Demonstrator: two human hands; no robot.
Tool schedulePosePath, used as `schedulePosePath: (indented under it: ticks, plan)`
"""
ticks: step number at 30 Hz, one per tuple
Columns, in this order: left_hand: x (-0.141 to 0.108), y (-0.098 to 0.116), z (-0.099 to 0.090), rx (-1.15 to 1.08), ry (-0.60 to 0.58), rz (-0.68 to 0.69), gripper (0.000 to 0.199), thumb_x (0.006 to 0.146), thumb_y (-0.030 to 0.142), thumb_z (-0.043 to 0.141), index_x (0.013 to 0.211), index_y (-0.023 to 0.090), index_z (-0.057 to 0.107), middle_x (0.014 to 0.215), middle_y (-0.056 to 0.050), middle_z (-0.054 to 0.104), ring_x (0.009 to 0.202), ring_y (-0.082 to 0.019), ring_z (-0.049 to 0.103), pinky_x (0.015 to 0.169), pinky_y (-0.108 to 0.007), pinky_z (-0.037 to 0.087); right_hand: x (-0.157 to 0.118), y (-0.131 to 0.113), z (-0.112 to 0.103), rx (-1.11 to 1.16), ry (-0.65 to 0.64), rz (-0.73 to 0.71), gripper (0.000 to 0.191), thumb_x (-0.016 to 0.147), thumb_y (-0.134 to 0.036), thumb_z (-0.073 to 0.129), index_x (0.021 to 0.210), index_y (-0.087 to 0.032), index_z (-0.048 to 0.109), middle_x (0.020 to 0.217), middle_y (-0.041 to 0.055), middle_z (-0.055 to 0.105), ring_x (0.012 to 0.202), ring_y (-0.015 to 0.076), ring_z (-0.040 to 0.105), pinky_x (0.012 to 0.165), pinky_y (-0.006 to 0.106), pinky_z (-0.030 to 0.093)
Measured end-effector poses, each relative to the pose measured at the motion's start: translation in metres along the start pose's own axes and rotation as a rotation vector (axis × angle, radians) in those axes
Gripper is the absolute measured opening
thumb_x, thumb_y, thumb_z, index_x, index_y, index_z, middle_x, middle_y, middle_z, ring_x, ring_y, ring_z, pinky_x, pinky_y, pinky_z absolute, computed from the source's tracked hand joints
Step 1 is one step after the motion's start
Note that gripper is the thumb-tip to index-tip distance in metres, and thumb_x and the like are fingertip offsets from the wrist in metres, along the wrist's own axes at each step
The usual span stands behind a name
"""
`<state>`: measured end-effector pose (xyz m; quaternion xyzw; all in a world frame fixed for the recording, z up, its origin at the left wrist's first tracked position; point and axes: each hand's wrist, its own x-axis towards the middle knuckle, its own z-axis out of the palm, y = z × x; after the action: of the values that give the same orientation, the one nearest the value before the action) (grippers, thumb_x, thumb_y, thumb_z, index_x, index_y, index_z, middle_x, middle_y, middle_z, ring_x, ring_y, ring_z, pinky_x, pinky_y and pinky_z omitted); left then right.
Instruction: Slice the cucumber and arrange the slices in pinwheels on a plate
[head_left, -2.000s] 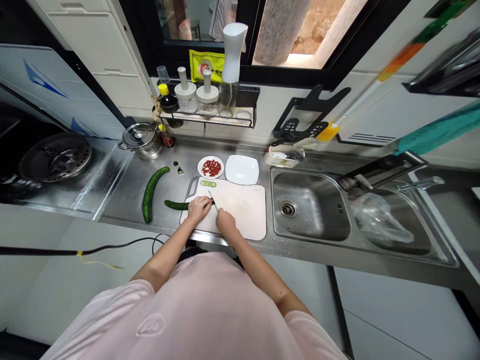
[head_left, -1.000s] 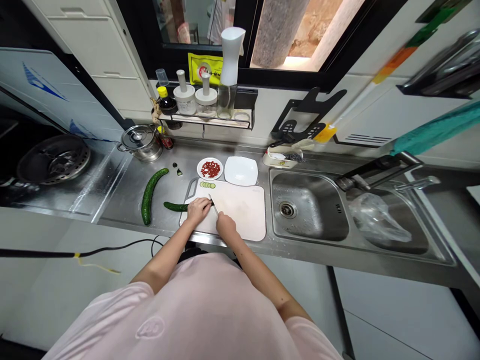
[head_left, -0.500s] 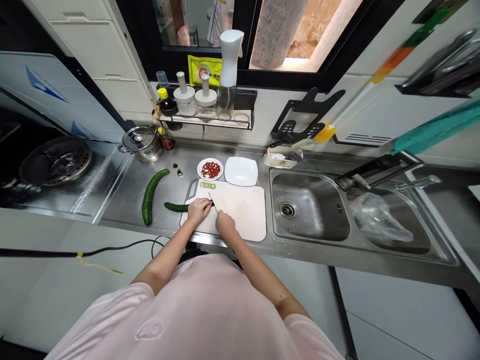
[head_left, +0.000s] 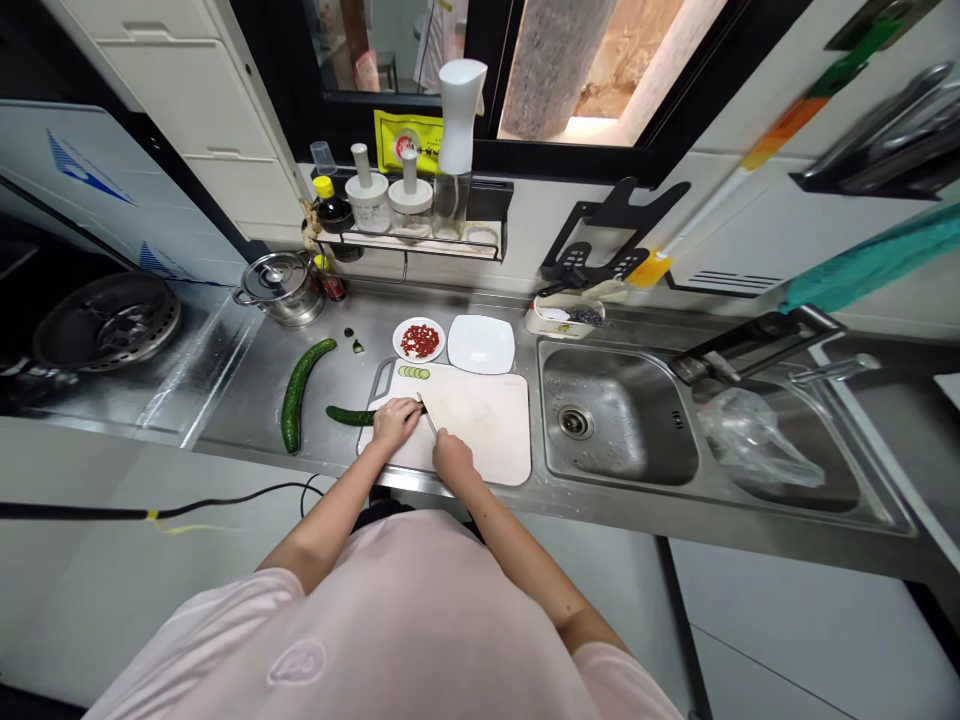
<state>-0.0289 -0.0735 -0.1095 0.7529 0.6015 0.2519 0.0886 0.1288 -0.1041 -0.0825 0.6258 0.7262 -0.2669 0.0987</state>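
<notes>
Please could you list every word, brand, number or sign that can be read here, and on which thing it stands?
No word or number is clearly readable.
Yellow packet: characters and a red round emblem, too blurred.
Cutting board: faint mark near its upper right corner, too small.
Pink shirt: oval emblem, letters unclear.
Pale panel at left: blue striped triangular signs, no readable words.
Small bottle: label too small.

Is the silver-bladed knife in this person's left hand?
No, the right hand grips the silver-bladed knife, while the left hand holds the thin green cucumber.
</notes>
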Motion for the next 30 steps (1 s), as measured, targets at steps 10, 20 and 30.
schedulePosePath:
  ticks: [10, 20, 30]
  plan:
    - [-0.001, -0.002, 0.001, -0.001, -0.015, -0.009, 0.022, 0.09, 0.03, 0.048, 0.096, 0.026, 0.069, 0.101, -0.002, 0.068, 0.094, -0.016, 0.059, 0.081, -0.029, 0.043, 0.023, -0.014, -0.013, 0.048, 0.016, -0.005, 0.025, 0.087, -0.008, 0.04, 0.11, -0.013, 0.05, 0.098, 0.014, 0.066, 0.093, 0.0202, 0.064, 0.073, 0.026, 0.045]
    - [-0.001, -0.001, 0.0, 0.01, -0.009, 0.009, 0.022, 0.09, 0.03, 0.048, 0.095, 0.026, 0.069, 0.099, -0.003, 0.068, 0.091, -0.017, 0.059, 0.079, -0.03, 0.043, 0.012, -0.008, -0.007, 0.031, 0.014, -0.004, 0.024, 0.087, -0.008, 0.04, 0.107, -0.012, 0.051, 0.096, 0.0145, 0.066, 0.09, 0.0215, 0.065, 0.071, 0.027, 0.045]
    - [-0.002, -0.004, 0.003, 0.005, -0.004, 0.01, 0.021, 0.089, 0.03, 0.048, 0.094, 0.026, 0.069, 0.1, -0.003, 0.068, 0.093, -0.017, 0.059, 0.081, -0.03, 0.043, -0.002, 0.002, 0.003, 0.008, -0.003, 0.005, 0.021, 0.087, -0.008, 0.038, 0.104, -0.013, 0.051, 0.094, 0.0143, 0.066, 0.087, 0.0227, 0.065, 0.068, 0.028, 0.044]
